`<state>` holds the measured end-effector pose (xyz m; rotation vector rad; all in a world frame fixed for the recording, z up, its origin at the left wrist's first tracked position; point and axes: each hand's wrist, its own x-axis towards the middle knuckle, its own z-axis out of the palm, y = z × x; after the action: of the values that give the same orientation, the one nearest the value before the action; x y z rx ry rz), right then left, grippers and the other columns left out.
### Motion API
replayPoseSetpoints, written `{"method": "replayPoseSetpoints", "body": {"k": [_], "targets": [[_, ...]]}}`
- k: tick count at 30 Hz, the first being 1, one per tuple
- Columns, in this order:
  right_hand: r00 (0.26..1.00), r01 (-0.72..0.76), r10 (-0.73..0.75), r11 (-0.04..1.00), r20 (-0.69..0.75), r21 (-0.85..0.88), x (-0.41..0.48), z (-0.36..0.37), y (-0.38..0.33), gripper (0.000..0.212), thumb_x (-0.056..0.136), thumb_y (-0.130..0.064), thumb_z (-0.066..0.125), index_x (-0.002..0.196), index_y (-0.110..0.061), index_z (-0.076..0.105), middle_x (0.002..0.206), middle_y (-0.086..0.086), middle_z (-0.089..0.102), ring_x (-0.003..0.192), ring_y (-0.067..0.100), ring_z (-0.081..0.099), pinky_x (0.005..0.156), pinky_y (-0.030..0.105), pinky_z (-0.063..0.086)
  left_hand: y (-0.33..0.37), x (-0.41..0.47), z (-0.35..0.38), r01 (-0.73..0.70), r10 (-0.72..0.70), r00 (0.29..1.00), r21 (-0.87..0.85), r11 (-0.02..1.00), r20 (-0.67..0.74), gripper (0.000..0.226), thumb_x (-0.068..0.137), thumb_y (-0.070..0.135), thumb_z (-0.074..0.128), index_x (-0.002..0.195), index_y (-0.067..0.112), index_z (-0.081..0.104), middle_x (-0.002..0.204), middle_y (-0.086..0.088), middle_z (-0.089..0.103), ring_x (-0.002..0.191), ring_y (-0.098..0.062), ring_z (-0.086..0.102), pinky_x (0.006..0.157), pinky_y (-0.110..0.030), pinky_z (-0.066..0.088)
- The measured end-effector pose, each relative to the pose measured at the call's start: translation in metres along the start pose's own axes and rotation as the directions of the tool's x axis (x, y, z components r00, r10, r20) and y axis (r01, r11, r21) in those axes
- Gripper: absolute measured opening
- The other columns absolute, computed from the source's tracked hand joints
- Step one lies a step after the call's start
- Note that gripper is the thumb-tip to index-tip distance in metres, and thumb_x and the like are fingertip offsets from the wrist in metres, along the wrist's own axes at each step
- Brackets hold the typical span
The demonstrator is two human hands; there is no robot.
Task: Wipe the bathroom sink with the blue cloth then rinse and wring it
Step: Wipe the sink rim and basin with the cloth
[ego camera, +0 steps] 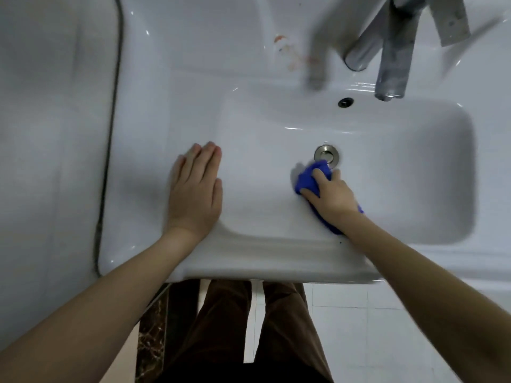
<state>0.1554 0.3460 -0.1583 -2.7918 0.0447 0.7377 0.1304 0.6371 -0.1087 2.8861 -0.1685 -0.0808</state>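
A white bathroom sink point(401, 172) fills the view, with a metal drain point(326, 153) in its basin. My right hand point(330, 193) holds the bunched blue cloth point(308, 179) down on the basin floor just below and left of the drain. Part of the cloth sticks out under my wrist. Flat on the sink's left ledge at the basin's edge lies my left hand point(195, 190), fingers straight and together, holding nothing.
A grey metal tap point(392, 64) juts over the basin's back edge, above an overflow hole point(345, 102). Reddish stains point(282, 41) mark the back ledge. A dark sealant line point(109, 134) runs along the sink's left side. Below the front rim are my legs and a tiled floor point(359, 327).
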Motion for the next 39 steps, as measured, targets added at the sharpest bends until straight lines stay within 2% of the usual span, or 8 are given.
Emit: {"method": "replayPoseSetpoints", "body": {"k": [5,9,13,18,24,28,33,39], "targets": [[0.96,0.213,-0.263,0.907,0.093,0.364,-0.024,0.008,-0.116,0.043,0.095,-0.052,0.05,0.127,-0.025,0.042,0.111,0.005,0.044,0.084,0.031,0.055,0.077,0.036,0.042,-0.002,-0.002,-0.002,-0.028,0.028,0.999,0.018,0.999,0.02,0.053,0.098,0.021,0.03,0.149,0.009,0.035,0.156,-0.007,0.036,0.147,-0.027,0.026,0.122,-0.043,0.017],[0.868,0.397,-0.436,0.896,0.235,0.196,-0.042,-0.004,-0.086,0.038,0.092,-0.053,0.055,0.116,-0.025,0.048,0.101,0.001,0.042,0.081,0.026,0.054,0.074,0.033,0.039,-0.001,-0.001,-0.002,-0.009,0.009,0.999,0.006,1.0,0.031,0.053,0.099,0.022,0.027,0.151,0.009,0.032,0.158,-0.007,0.033,0.148,-0.026,0.024,0.122,-0.044,0.016],[0.987,0.148,-0.144,0.988,-0.075,0.044,0.023,0.014,-0.063,0.047,0.092,-0.048,0.056,0.123,-0.013,0.047,0.108,0.012,0.043,0.088,0.036,0.053,0.067,0.035,0.038,-0.001,-0.001,0.0,-0.002,0.003,1.0,-0.023,1.0,0.03,0.053,0.1,0.023,0.026,0.152,0.011,0.029,0.159,-0.006,0.03,0.149,-0.025,0.02,0.122,-0.044,0.015],[0.905,0.067,0.155,0.868,-0.397,0.493,0.071,0.022,-0.152,0.04,0.098,-0.045,0.045,0.119,-0.012,0.046,0.113,0.008,0.043,0.088,0.03,0.054,0.073,0.035,0.047,-0.002,-0.001,0.004,0.0,0.0,1.0,-0.043,0.999,0.0,0.053,0.101,0.024,0.025,0.152,0.012,0.03,0.158,-0.005,0.031,0.149,-0.023,0.021,0.122,-0.042,0.016],[0.805,0.577,-0.593,0.789,0.014,0.208,-0.009,0.025,-0.084,0.043,0.091,-0.046,0.06,0.12,-0.018,0.044,0.107,0.005,0.043,0.078,0.027,0.049,0.067,0.032,0.036,-0.005,-0.002,0.006,0.041,-0.058,0.995,-0.195,0.98,-0.082,0.049,0.1,0.016,0.03,0.147,0.006,0.039,0.153,-0.009,0.04,0.146,-0.021,0.029,0.122,-0.038,0.019],[0.966,0.259,-0.253,0.951,-0.057,0.168,0.029,0.012,-0.057,0.043,0.093,-0.046,0.057,0.121,-0.014,0.047,0.11,0.01,0.043,0.081,0.036,0.056,0.066,0.034,0.038,-0.002,-0.001,0.006,0.063,-0.115,0.977,-0.277,0.959,-0.178,0.044,0.1,0.01,0.032,0.139,0.001,0.049,0.145,-0.014,0.05,0.139,-0.021,0.038,0.121,-0.031,0.019],[0.999,0.021,-0.046,0.653,0.011,0.757,0.007,0.016,-0.156,0.032,0.099,-0.041,0.048,0.119,-0.017,0.04,0.116,0.009,0.044,0.086,0.025,0.054,0.08,0.037,0.044,-0.003,-0.001,0.007,0.089,-0.148,0.973,-0.303,0.949,-0.178,0.044,0.098,0.008,0.032,0.136,-0.001,0.052,0.142,-0.016,0.052,0.136,-0.019,0.038,0.12,-0.032,0.022],[0.905,0.407,-0.408,0.913,0.125,0.03,-0.008,0.018,-0.085,0.05,0.097,-0.049,0.046,0.133,-0.017,0.035,0.119,0.015,0.044,0.09,0.038,0.056,0.069,0.038,0.042,-0.002,-0.001,0.006,0.093,-0.139,0.979,-0.279,0.956,-0.15,0.045,0.098,0.008,0.031,0.139,0.0,0.048,0.145,-0.016,0.049,0.138,-0.022,0.037,0.122,-0.026,0.015]]}}
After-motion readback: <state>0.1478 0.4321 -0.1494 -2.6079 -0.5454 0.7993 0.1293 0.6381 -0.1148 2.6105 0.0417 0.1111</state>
